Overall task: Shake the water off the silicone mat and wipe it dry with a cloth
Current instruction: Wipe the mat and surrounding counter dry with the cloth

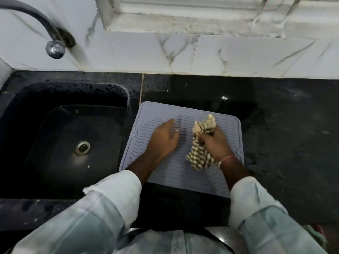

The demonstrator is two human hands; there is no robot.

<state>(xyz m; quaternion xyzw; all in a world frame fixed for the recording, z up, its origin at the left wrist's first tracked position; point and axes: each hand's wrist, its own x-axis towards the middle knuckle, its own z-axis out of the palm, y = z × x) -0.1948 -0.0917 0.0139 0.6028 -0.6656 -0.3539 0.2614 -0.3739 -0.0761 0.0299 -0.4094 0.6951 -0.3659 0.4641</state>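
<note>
A grey silicone mat (pixel 156 112) with wavy ridges lies flat on the black counter, just right of the sink. My left hand (pixel 163 138) rests palm down on the mat's middle, fingers spread and holding nothing. My right hand (pixel 214 142) is shut on a bunched cream-and-brown checked cloth (pixel 199 153), pressed against the mat's right half. Part of the cloth sticks up above my fist and part hangs below it. My forearms hide the mat's near edge.
A black sink (pixel 60 136) with a metal drain (pixel 83 147) lies to the left, and a curved tap (pixel 53 44) comes out of the marble-tiled wall above it. The dark counter (pixel 284 125) stretches right of the mat, with wet speckles. A window ledge runs along the top.
</note>
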